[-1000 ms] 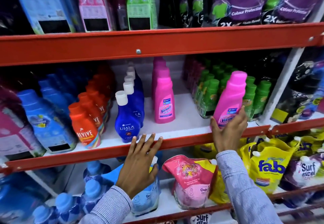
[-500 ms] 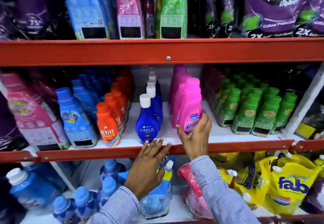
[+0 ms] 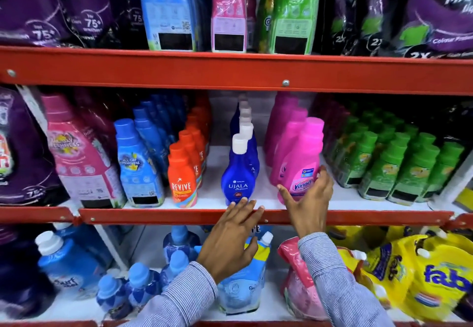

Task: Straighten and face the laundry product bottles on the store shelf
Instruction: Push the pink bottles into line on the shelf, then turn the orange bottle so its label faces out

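Note:
The middle shelf [image 3: 153, 216] holds rows of bottles that face forward. My right hand [image 3: 309, 206] wraps the base of a pink Vanish bottle [image 3: 304, 155], thumb on its left and fingers on its right. The bottle stands upright at the front of the pink row, label forward. My left hand [image 3: 230, 239] lies open with spread fingers on the red shelf rail. Its fingertips are just below the front blue Ujala bottle [image 3: 238, 175]. An orange Revive row [image 3: 181, 178] stands left of the Ujala row.
Blue softener bottles [image 3: 135, 162] and large pink bottles [image 3: 76, 152] fill the left, with small green bottles [image 3: 384, 162] on the right. A red rail [image 3: 230, 70] carries the upper shelf. Pouches, including yellow fab packs [image 3: 435, 280], crowd the bottom shelf under my arms.
My right hand carried the pink Vanish bottle left from beside the green bottles and stood it at the front of the pink row. My left hand stayed on the rail.

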